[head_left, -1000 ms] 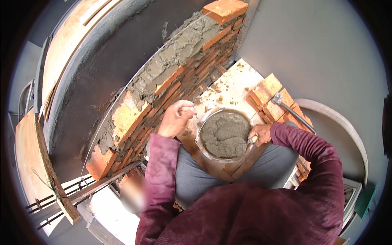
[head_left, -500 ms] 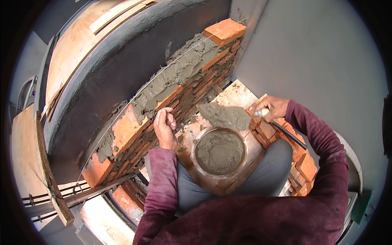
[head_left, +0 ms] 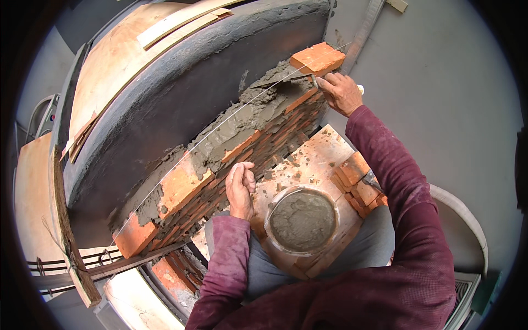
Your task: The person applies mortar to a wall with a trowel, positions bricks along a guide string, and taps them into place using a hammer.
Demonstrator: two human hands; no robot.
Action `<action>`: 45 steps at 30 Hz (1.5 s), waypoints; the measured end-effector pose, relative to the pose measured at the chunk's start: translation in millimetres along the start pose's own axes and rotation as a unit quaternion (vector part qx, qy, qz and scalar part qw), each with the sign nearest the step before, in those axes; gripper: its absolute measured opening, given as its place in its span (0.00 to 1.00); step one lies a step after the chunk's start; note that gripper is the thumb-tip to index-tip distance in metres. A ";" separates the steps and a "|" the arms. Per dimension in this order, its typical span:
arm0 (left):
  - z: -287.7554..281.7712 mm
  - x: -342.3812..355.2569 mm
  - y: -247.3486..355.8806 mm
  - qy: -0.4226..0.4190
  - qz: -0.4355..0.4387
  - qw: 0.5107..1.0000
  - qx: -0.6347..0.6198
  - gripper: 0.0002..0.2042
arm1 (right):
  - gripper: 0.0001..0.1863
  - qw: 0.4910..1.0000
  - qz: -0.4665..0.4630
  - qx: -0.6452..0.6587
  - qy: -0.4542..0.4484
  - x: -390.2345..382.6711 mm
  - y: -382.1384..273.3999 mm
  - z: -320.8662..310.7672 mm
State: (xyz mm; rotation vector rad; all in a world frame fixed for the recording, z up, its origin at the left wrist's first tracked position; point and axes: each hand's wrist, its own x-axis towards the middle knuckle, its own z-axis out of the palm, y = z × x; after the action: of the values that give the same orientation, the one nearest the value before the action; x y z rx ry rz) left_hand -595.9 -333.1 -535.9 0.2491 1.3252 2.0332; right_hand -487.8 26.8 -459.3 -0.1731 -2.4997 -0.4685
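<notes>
The right hand (head_left: 342, 93) is closed around the handle of a trowel (head_left: 289, 80); the fist covers most of that handle, leaving its pale end showing behind the hand. The blade is seen nearly edge-on and seems to rest in the mortar (head_left: 231, 132) near the far end of the brick wall (head_left: 214, 181), though this angle makes contact hard to judge. The left hand (head_left: 240, 190) holds nothing, its fingers half curled, just beside the wall's near face; some of its fingertips are turned out of sight.

The trowel lies directly left of the right hand and well beyond the left hand, across the wall's top. One bucket (head_left: 268, 224) of grey mortar stands on the board (head_left: 325, 144), near its lower edge between the knees, to the right of the left hand and well below the right.

One loose brick (head_left: 318, 58) sits on the wall's far end, just beyond the right hand. Two bricks show bare tops toward the near end, and one string (head_left: 212, 132) runs along the wall's length. At the board's right edge is a stack of bricks (head_left: 352, 169), partly covered by the right sleeve (head_left: 393, 159), so its number cannot be counted. One metal tool head (head_left: 372, 180) shows there, the rest cut off by the sleeve.
</notes>
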 end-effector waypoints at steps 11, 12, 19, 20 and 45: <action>4.9 12.0 -7.9 -0.019 -0.052 0.998 -0.002 0.10 | 0.14 0.940 0.236 0.160 -0.186 -4.7 -11.0 -60.6; 6.7 12.3 -9.7 -0.025 -0.065 0.998 0.002 0.10 | 0.16 0.915 0.266 0.187 -0.238 4.5 -14.7 -74.6; 15.6 16.2 -18.4 -0.089 -0.094 0.990 0.060 0.08 | 0.22 0.879 0.160 0.286 -0.346 29.3 -53.0 -124.3; 13.6 17.5 -20.0 -0.078 -0.092 0.991 0.058 0.08 | 0.23 0.855 0.163 0.251 -0.423 43.5 -63.5 -131.0; 21.6 3.5 -29.4 -0.276 -0.081 0.871 0.397 0.13 | 0.24 0.754 0.156 0.421 -0.479 21.3 -110.5 -132.3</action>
State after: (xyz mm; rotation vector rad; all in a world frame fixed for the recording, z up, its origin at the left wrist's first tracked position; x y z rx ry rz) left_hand -574.7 -308.0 -552.1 0.9693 1.6403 1.0426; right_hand -460.7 -124.2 -377.9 -0.5535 -3.2315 1.2020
